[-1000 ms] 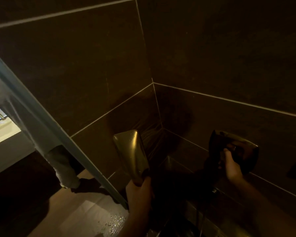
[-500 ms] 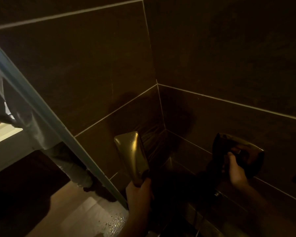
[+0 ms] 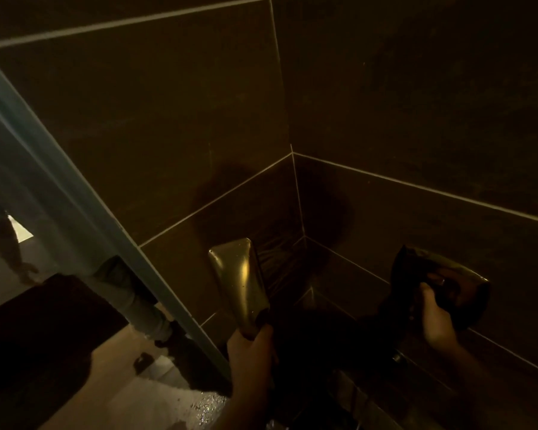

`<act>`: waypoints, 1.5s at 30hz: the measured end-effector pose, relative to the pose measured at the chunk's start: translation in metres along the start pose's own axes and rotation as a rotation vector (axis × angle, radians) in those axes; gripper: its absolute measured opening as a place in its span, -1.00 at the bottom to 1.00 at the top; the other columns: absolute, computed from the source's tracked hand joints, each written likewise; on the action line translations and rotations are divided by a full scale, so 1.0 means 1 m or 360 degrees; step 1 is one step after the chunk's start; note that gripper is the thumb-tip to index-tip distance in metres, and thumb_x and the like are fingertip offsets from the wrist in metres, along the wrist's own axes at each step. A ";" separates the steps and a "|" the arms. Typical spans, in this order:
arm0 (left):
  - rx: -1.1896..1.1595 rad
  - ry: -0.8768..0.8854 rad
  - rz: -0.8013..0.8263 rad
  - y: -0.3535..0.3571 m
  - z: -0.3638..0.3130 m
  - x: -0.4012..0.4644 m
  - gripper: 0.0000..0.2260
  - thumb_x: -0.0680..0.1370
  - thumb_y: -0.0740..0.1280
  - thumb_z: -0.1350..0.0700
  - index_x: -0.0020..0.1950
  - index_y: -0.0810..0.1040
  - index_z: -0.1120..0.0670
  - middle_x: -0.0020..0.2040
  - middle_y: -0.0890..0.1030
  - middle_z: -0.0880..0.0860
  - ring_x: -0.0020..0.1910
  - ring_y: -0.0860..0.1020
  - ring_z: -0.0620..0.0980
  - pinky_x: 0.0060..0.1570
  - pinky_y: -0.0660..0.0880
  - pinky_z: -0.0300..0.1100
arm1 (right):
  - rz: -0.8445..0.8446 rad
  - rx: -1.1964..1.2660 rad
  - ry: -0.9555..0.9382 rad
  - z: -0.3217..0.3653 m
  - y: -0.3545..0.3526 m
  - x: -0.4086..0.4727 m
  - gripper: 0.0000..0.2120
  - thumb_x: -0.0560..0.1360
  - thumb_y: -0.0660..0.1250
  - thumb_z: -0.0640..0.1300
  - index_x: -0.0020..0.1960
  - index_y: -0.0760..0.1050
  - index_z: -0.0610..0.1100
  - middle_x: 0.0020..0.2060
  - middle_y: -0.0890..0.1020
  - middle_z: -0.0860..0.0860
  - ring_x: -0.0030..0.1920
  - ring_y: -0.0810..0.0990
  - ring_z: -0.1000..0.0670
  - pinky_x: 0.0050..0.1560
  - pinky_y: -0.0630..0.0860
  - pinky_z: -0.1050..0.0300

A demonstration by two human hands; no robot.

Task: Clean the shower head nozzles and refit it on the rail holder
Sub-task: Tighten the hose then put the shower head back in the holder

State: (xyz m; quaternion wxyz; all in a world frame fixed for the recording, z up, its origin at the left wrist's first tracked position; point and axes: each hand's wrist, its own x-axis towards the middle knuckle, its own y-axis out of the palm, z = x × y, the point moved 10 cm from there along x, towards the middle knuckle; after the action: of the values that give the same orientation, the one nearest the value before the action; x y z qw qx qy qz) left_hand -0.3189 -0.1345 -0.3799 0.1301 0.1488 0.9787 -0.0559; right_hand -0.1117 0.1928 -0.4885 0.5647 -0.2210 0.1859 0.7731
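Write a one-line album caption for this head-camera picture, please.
In a dim tiled shower corner, the left hand holds up a shower head while the right hand grips a wall fitting.

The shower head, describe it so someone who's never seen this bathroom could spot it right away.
Find the corner where the two dark tiled walls meet, then drop to the bottom of the picture. There the left hand grips a handle, and the shower head rises from it. It is the only shiny, gold-toned, flat flared shape; the fitting under the right hand is darker.

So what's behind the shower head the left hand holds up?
Dark wall tiles meeting at a corner. The shower head shows only its back, so its nozzles are hidden.
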 end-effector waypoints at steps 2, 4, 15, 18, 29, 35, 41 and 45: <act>-0.0004 -0.0006 0.0012 -0.001 0.001 0.000 -0.94 0.58 0.31 0.33 -0.10 0.52 0.26 -0.38 0.50 0.13 -0.42 0.48 0.04 -0.36 0.44 -0.11 | 0.0012 -0.0002 -0.0003 0.001 0.001 0.000 -0.63 0.55 0.16 0.28 0.00 0.47 -0.02 -0.05 0.54 -0.04 0.04 0.52 -0.12 0.21 0.40 -0.15; -0.0017 -0.0032 0.0026 -0.001 0.003 0.000 -0.93 0.58 0.30 0.33 -0.10 0.51 0.24 -0.38 0.50 0.11 -0.43 0.48 0.02 -0.40 0.44 -0.14 | 0.0008 -0.0002 -0.0023 0.002 0.001 0.000 -0.64 0.55 0.16 0.27 0.01 0.48 -0.01 -0.01 0.55 -0.05 0.04 0.52 -0.12 0.21 0.41 -0.16; 0.0006 -0.0088 0.0008 -0.005 0.014 0.002 -0.93 0.56 0.31 0.34 -0.11 0.51 0.25 -0.44 0.49 0.07 -0.49 0.46 -0.01 -0.48 0.43 -0.18 | 0.0022 -0.0008 -0.0044 0.000 0.002 0.003 -0.58 0.54 0.17 0.27 0.08 0.51 -0.05 -0.02 0.59 -0.02 -0.02 0.55 -0.06 0.13 0.41 -0.08; 0.0030 -0.0056 -0.0040 -0.008 0.009 0.003 -0.91 0.56 0.32 0.35 -0.14 0.51 0.25 -0.45 0.50 0.09 -0.49 0.47 0.01 -0.48 0.45 -0.16 | 0.0003 -0.0006 -0.0053 0.000 0.001 0.004 -0.56 0.55 0.16 0.26 0.11 0.51 -0.08 0.07 0.60 -0.12 -0.04 0.55 -0.08 0.13 0.41 -0.12; 0.0006 0.0003 -0.0019 0.003 -0.001 -0.007 -0.89 0.56 0.34 0.32 -0.16 0.51 0.27 -0.39 0.50 0.18 -0.45 0.49 0.05 -0.46 0.47 -0.17 | -0.0101 -0.0078 0.0018 0.008 -0.006 0.004 -0.47 0.58 0.19 0.19 0.33 0.45 -0.20 0.26 0.53 -0.24 0.25 0.51 -0.28 0.27 0.41 -0.19; -0.0020 0.0000 0.0036 0.007 -0.006 -0.017 -0.90 0.57 0.31 0.35 -0.14 0.50 0.26 -0.41 0.49 0.14 -0.47 0.48 0.01 -0.53 0.46 -0.30 | -0.0089 -0.0199 0.0008 0.014 -0.004 0.000 -0.34 0.56 0.18 0.24 0.45 0.33 -0.22 0.27 0.50 -0.22 0.22 0.49 -0.27 0.26 0.39 -0.19; 0.0017 0.0045 0.0026 0.000 -0.009 -0.022 -0.88 0.56 0.32 0.36 -0.18 0.49 0.25 -0.43 0.48 0.14 -0.49 0.48 0.01 -0.52 0.46 -0.28 | -0.0112 -0.0227 0.0079 0.014 -0.004 -0.005 -0.28 0.54 0.20 0.27 0.49 0.27 -0.22 0.37 0.43 -0.23 0.30 0.43 -0.29 0.28 0.38 -0.19; 0.0033 0.0033 0.0019 -0.005 -0.004 -0.021 -0.84 0.55 0.33 0.37 -0.22 0.49 0.25 -0.47 0.48 0.11 -0.51 0.48 -0.01 -0.51 0.45 -0.24 | -0.0123 -0.0193 0.0085 0.014 -0.005 -0.010 -0.26 0.53 0.22 0.27 0.49 0.26 -0.22 0.37 0.43 -0.22 0.30 0.44 -0.29 0.24 0.39 -0.17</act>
State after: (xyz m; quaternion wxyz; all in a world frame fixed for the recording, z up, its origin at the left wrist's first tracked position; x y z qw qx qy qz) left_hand -0.3020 -0.1439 -0.3696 0.1188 0.1565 0.9784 -0.0637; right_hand -0.1065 0.1938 -0.4710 0.5746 -0.2822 0.1451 0.7544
